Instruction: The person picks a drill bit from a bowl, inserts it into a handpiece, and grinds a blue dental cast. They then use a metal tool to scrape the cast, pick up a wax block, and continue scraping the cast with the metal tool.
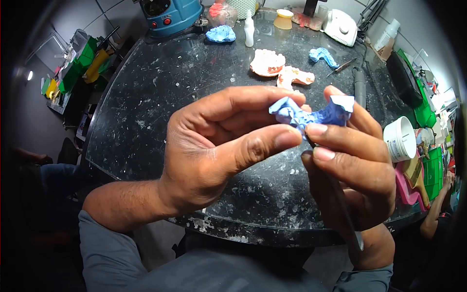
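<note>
Over the table (146, 92), the left hand (214, 146) pinched the crosswise blue mold (314, 117); the right hand (357, 163) pinched a tool (347, 214) below.

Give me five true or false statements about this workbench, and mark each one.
1. The left hand holds a blue arch-shaped piece. True.
2. The blue arch-shaped piece lies out of the hands. False: the left hand holds it above the black tabletop.
3. The right hand holds a slim tool. True.
4. A white bottle stands upright toward the back. True.
5. The white bottle is right of the right hand. False: it is to the left; a white tub is on the right.
</note>
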The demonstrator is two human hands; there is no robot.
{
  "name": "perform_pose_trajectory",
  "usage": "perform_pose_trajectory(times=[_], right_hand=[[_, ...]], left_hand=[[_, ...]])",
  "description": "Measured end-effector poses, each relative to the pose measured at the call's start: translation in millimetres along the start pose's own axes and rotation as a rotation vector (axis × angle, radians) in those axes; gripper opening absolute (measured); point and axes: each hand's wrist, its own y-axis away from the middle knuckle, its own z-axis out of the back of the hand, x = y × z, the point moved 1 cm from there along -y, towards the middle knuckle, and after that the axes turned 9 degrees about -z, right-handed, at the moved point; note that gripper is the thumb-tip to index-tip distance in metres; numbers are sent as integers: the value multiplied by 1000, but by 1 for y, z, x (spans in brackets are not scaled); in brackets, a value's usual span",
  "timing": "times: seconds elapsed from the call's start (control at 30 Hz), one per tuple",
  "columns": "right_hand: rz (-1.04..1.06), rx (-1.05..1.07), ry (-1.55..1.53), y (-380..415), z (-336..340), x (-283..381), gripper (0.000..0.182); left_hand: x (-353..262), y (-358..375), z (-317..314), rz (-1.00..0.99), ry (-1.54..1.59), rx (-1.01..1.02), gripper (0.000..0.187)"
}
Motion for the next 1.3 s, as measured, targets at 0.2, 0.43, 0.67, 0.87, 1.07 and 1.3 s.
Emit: perform_pose_trajectory(times=[0.2,0.43,0.67,0.87,1.07,1.3], right_hand=[[-16,13,10,-2,3,3,22],[-24,11,-31,-2,2,3,20],[-21,12,-61,-1,2,3,19],[-31,5,-46,1,0,3,20],[33,51,35,1,3,4,28],[37,52,56,-1,2,3,28]], left_hand=[[-1,-1,3,9,-25,-13,33],[-1,-2,7,-1,-30,14,29],[-6,-2,5,20,-81,20,26],[-6,-3,5,35,-100,9,25],[-9,-1,2,17,-103,3,23],[-6,0,3,27,-85,-9,22]])
